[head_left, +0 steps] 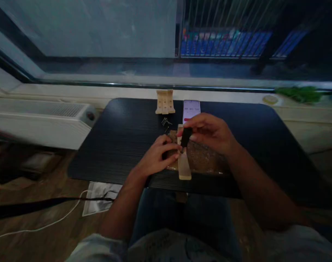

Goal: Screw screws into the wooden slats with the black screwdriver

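Note:
A pale wooden piece (184, 167) lies lengthwise across a brown board (206, 158) that looks wrapped in clear film. My right hand (211, 133) is closed round the black handle of a screwdriver (186, 137), which points down, slightly tilted, at the wooden piece. On the left side, my left hand (159, 154) has its thumb and index finger drawn together by the screwdriver's tip, touching the wooden piece. Whatever small thing lies between those fingertips is too small to make out. Several thin screws (166, 121) are scattered on the table beyond my left hand.
The dark table (108, 145) stands against a window sill. At its far edge are joined wooden parts with holes (165, 102) and a phone (191, 107) showing a timer. A radiator (42, 116) is at the left; a white cable (59, 220) hangs below.

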Action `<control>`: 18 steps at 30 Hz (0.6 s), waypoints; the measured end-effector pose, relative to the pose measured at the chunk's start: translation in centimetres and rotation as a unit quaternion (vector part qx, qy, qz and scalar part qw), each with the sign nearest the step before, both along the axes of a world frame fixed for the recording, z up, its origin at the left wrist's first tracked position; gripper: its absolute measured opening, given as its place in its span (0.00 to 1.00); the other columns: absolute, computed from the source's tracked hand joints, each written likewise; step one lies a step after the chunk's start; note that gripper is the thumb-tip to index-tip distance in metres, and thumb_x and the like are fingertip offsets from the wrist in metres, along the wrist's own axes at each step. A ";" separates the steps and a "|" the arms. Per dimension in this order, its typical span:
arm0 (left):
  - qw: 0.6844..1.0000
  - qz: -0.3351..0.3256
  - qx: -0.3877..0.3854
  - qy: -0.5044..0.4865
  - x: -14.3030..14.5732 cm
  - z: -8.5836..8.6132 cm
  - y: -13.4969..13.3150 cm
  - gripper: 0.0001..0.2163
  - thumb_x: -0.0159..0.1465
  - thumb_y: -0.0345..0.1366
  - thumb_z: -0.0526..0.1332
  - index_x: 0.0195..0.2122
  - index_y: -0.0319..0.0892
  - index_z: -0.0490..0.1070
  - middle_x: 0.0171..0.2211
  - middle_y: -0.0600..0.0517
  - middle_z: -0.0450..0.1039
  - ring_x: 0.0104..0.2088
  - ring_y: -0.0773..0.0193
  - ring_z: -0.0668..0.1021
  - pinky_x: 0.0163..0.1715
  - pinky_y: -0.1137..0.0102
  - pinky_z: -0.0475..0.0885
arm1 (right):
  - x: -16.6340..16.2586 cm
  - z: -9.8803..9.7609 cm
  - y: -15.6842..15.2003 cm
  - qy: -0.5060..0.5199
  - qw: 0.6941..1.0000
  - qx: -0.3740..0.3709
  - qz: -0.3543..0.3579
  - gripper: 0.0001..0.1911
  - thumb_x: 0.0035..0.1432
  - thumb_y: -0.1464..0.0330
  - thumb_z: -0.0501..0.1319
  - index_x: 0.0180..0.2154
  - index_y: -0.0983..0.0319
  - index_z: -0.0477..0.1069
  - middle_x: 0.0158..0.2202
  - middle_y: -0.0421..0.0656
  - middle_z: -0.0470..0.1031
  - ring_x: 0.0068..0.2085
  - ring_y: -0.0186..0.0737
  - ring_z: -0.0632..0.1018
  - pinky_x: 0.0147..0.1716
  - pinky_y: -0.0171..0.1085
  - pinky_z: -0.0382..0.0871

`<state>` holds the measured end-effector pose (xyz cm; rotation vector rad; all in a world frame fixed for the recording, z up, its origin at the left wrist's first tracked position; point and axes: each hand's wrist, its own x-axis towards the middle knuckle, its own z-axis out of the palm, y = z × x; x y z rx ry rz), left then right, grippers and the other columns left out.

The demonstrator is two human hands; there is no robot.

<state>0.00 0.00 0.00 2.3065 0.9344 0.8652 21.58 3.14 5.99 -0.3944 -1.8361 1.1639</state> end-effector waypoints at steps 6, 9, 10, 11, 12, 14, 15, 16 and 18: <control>1.000 0.000 -0.006 0.004 0.3 0.3 0.1 0.13 0.66 0.40 0.58 0.47 0.41 0.76 0.41 0.46 0.66 0.46 0.55 0.70 0.48 0.60 0.69 | 0.2 -0.7 0.4 0.003 1.000 0.015 -0.024 0.17 0.54 0.65 0.68 0.46 0.57 0.72 0.38 0.40 0.76 0.35 0.31 0.77 0.32 0.32 0.70; 1.000 -0.003 -0.006 0.005 0.2 0.4 0.1 0.12 0.66 0.39 0.58 0.46 0.40 0.76 0.40 0.47 0.65 0.45 0.57 0.70 0.47 0.61 0.69 | 0.1 -0.8 0.4 0.010 0.999 0.027 -0.032 0.16 0.54 0.65 0.69 0.45 0.57 0.72 0.38 0.39 0.75 0.35 0.31 0.76 0.32 0.32 0.69; 1.000 -0.005 -0.006 0.005 0.2 0.4 0.1 0.12 0.66 0.38 0.59 0.46 0.40 0.76 0.40 0.47 0.65 0.44 0.57 0.70 0.46 0.61 0.69 | 0.1 -0.7 0.4 0.012 0.999 0.029 -0.037 0.16 0.53 0.65 0.69 0.45 0.57 0.72 0.38 0.39 0.75 0.34 0.31 0.76 0.31 0.32 0.69; 1.000 -0.005 -0.006 0.005 0.2 0.5 0.1 0.11 0.66 0.38 0.59 0.46 0.40 0.75 0.40 0.48 0.65 0.44 0.57 0.70 0.46 0.61 0.68 | 0.0 -0.7 0.3 0.014 0.999 0.032 -0.042 0.17 0.53 0.65 0.69 0.45 0.57 0.72 0.37 0.38 0.75 0.33 0.30 0.76 0.30 0.32 0.68; 1.000 -0.005 -0.007 0.006 0.2 0.5 0.1 0.11 0.66 0.38 0.59 0.46 0.40 0.75 0.40 0.48 0.64 0.44 0.57 0.70 0.46 0.61 0.68 | 0.0 -0.7 0.3 0.014 0.998 0.033 -0.047 0.17 0.52 0.66 0.70 0.44 0.57 0.72 0.37 0.38 0.75 0.32 0.29 0.75 0.28 0.31 0.67; 1.000 -0.006 -0.009 0.006 0.2 0.5 0.1 0.11 0.66 0.38 0.59 0.46 0.41 0.75 0.39 0.48 0.64 0.44 0.58 0.69 0.46 0.61 0.68 | 0.0 -0.7 0.2 0.012 0.998 0.036 -0.058 0.17 0.51 0.66 0.70 0.44 0.56 0.72 0.36 0.37 0.75 0.29 0.27 0.73 0.25 0.30 0.64; 1.000 -0.006 -0.011 0.006 0.2 0.5 0.1 0.11 0.66 0.38 0.59 0.46 0.41 0.75 0.39 0.49 0.64 0.44 0.58 0.69 0.46 0.61 0.68 | 0.0 -0.6 0.2 0.012 0.997 0.037 -0.061 0.17 0.51 0.66 0.71 0.43 0.56 0.72 0.36 0.36 0.75 0.28 0.26 0.72 0.24 0.30 0.62; 1.000 -0.007 -0.012 0.006 0.2 0.6 0.1 0.11 0.66 0.38 0.59 0.45 0.41 0.75 0.39 0.49 0.64 0.44 0.58 0.69 0.46 0.61 0.68 | -0.1 -0.6 0.2 0.012 0.997 0.039 -0.062 0.17 0.51 0.67 0.71 0.43 0.56 0.72 0.36 0.36 0.75 0.27 0.26 0.71 0.23 0.30 0.61; 1.000 -0.009 -0.013 0.006 0.2 0.6 0.1 0.11 0.66 0.38 0.59 0.45 0.41 0.75 0.39 0.49 0.63 0.44 0.58 0.69 0.46 0.62 0.68 | -0.1 -0.6 0.2 0.014 0.997 0.041 -0.063 0.17 0.50 0.67 0.71 0.43 0.56 0.72 0.36 0.35 0.74 0.26 0.25 0.70 0.23 0.29 0.59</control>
